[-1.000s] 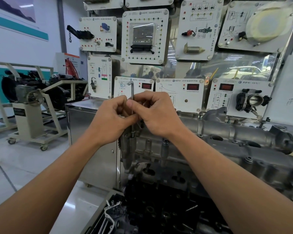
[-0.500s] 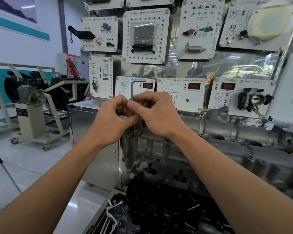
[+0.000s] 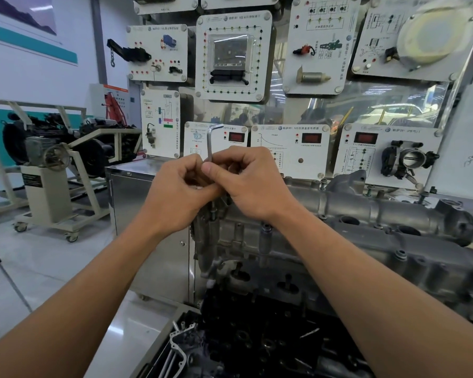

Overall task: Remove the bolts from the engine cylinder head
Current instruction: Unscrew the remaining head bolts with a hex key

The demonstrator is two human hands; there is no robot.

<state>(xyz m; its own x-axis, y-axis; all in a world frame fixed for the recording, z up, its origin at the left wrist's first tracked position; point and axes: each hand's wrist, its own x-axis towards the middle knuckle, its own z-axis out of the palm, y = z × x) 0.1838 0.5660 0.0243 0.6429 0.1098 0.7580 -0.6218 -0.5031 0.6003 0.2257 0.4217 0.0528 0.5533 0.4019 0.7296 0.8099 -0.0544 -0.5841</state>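
Observation:
A grey cast cylinder head point(image 3: 372, 214) runs from centre to right, with small bolts point(image 3: 322, 184) standing along its back edge. A silver L-shaped hex key point(image 3: 210, 141) stands upright over the head's left end, its short arm pointing right at the top. My left hand point(image 3: 180, 195) and my right hand point(image 3: 253, 184) meet around the key's shaft, fingers and thumbs pinching it. The key's lower end and the bolt under it are hidden by my fingers; a bolt shank point(image 3: 213, 211) shows just below.
A board of white training panels point(image 3: 234, 55) stands right behind the head. A steel cabinet point(image 3: 148, 214) is at the left, an engine on a wheeled stand point(image 3: 49, 170) further left. Black engine parts point(image 3: 257, 339) lie below my arms.
The key's short top arm has swung from pointing left to pointing right, turned between my fingers. Both hands stay in place.

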